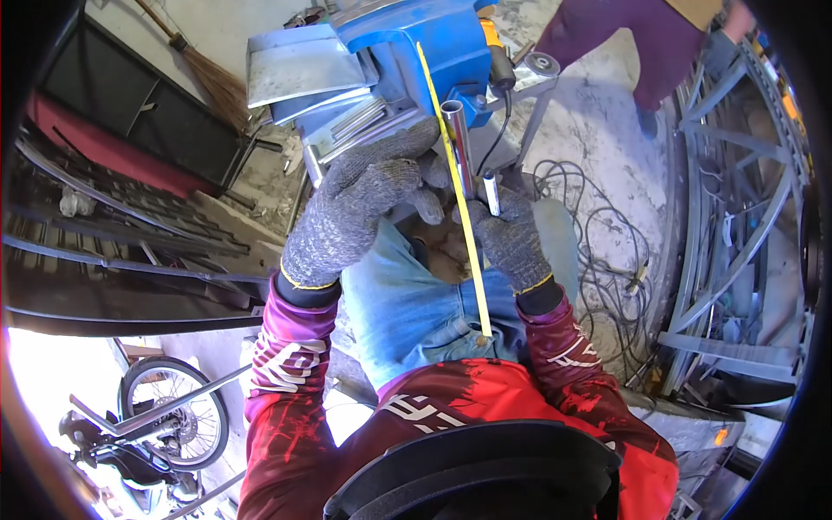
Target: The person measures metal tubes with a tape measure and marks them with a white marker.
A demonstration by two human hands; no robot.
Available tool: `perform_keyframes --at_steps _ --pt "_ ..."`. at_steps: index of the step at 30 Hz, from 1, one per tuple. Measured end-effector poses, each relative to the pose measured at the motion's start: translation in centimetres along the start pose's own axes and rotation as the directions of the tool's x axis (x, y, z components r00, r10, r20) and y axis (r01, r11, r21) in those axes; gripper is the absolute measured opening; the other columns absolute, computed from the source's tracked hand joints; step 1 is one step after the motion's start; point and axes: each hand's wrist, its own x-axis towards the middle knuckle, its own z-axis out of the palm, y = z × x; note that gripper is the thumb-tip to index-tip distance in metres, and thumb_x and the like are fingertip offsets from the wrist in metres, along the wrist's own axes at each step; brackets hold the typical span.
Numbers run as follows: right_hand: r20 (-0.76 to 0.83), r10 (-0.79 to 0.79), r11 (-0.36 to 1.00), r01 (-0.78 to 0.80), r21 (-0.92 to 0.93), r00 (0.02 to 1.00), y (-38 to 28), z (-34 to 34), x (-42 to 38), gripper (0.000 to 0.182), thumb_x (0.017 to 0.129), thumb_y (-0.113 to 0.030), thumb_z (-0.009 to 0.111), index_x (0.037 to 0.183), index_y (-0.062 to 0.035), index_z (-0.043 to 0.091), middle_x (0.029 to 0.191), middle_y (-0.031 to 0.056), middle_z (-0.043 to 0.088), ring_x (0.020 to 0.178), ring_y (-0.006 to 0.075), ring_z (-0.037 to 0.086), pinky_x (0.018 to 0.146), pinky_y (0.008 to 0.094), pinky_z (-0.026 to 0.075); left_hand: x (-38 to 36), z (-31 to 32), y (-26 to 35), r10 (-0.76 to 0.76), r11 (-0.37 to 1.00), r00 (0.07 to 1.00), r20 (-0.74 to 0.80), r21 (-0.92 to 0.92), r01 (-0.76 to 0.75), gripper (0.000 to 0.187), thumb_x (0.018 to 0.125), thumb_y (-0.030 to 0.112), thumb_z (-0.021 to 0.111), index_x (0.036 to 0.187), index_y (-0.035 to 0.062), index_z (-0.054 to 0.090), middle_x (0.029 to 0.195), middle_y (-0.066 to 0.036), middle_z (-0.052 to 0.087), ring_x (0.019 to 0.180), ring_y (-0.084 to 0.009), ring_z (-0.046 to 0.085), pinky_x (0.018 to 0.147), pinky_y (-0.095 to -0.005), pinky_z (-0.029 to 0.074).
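A grey knitted glove covers my left hand, whose fingers curl in by a metal tube and a yellow measuring tape. The tape runs from the blue vise down across my lap. My right hand, also gloved, is closed around a small silver marker-like stick, close to the tube's lower end. The tube's open end points up toward the vise. What my left fingertips grip is partly hidden.
Metal sheets and cut profiles lie left of the vise. Beyond it on the right stands another person. Black cables coil on the floor. Metal frames line the right side; a motorcycle is at lower left.
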Motion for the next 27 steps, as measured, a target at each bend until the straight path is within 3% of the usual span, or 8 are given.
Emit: perform_keyframes --at_steps 1,3,11,17,19,23,25,27 --pt "0.026 0.022 1.0 -0.022 0.006 0.999 -0.1 0.0 -0.1 0.021 0.09 -0.012 0.074 0.106 0.0005 0.071 0.084 0.0024 0.069 0.076 0.0078 0.059 0.069 0.0293 0.051 0.3 0.3 0.1 -0.001 1.0 1.0 0.003 -0.002 0.001 0.045 0.091 0.007 0.065 0.133 -0.0046 0.057 0.103 -0.007 0.064 0.089 -0.0129 0.06 0.081 -0.0289 0.052" --pt "0.057 0.041 0.999 -0.042 0.009 0.998 -0.1 0.0 -0.2 0.021 0.09 -0.011 0.073 0.107 0.0007 0.071 0.084 0.0019 0.069 0.077 0.0076 0.059 0.069 0.0286 0.051 1.1 1.5 0.3 0.278 0.827 0.96 -0.013 0.512 -0.233 0.041 0.092 0.007 0.063 0.132 -0.0031 0.059 0.103 -0.007 0.065 0.088 -0.0122 0.06 0.081 -0.0281 0.051" --pt "0.095 0.051 0.994 -0.06 0.092 0.994 -0.8 -0.2 -0.9 0.023 0.09 -0.01 0.07 0.11 0.0008 0.07 0.085 0.0012 0.069 0.079 0.0064 0.059 0.07 0.0266 0.051 2.3 0.7 -2.4 0.389 0.795 0.921 -0.028 0.516 -0.319 0.031 0.096 0.008 0.059 0.125 -0.002 0.064 0.101 -0.007 0.066 0.089 -0.0135 0.061 0.08 -0.0295 0.051" --pt "0.093 -0.02 0.999 0.017 0.032 0.995 -0.6 -0.3 -0.6 0.025 0.09 -0.01 0.071 0.113 -0.0005 0.071 0.086 0.0006 0.068 0.079 0.0063 0.057 0.07 0.0269 0.05 1.7 0.5 -1.9 0.202 0.871 0.972 -0.121 0.475 -0.121 0.031 0.098 0.007 0.056 0.126 -0.0017 0.064 0.107 -0.012 0.067 0.09 -0.0156 0.062 0.083 -0.0305 0.052" --pt "0.085 -0.03 0.998 0.026 0.049 0.996 0.1 -0.3 -0.6 0.025 0.09 -0.01 0.071 0.113 -0.0007 0.071 0.087 0.0005 0.068 0.079 0.0064 0.058 0.071 0.0269 0.05 0.7 0.9 -1.7 0.084 0.992 0.984 -0.156 0.101 -0.069 0.034 0.097 0.009 0.057 0.129 -0.0027 0.062 0.112 -0.013 0.067 0.095 -0.0184 0.065 0.088 -0.0316 0.053" --pt "0.088 -0.059 0.996 0.052 0.074 0.994 0.5 -0.4 -0.6 0.024 0.089 -0.01 0.071 0.112 -0.0011 0.071 0.086 -0.0001 0.068 0.078 0.0063 0.057 0.069 0.0271 0.05 1.1 -0.9 -2.3 0.226 0.969 0.974 -0.027 0.111 -0.221 0.037 0.097 0.009 0.06 0.132 -0.0034 0.06 0.114 -0.014 0.067 0.1 -0.0201 0.066 0.09 -0.034 0.055" --pt "0.098 -0.044 0.998 0.039 0.058 0.994 0.5 -0.5 -0.6 0.024 0.089 -0.01 0.071 0.111 -0.0012 0.071 0.086 -0.0003 0.068 0.077 0.0061 0.057 0.069 0.0271 0.05 1.3 -0.1 -0.6 -0.018 0.904 0.985 0.171 -0.419 0.089 0.039 0.094 0.007 0.065 0.132 -0.004 0.06 0.11 -0.012 0.068 0.1 -0.02 0.067 0.088 -0.0352 0.057" --pt "0.091 -0.026 0.995 0.016 0.103 0.996 0.6 -0.4 -0.7 0.022 0.089 -0.009 0.071 0.109 -0.0014 0.071 0.084 -0.0007 0.067 0.076 0.0057 0.057 0.069 0.0266 0.05 1.4 0.3 -1.2 0.043 0.984 0.997 0.065 -0.176 -0.031 0.04 0.093 0.006 0.066 0.132 -0.0036 0.061 0.107 -0.01 0.068 0.097 -0.0184 0.067 0.085 -0.0335 0.057"
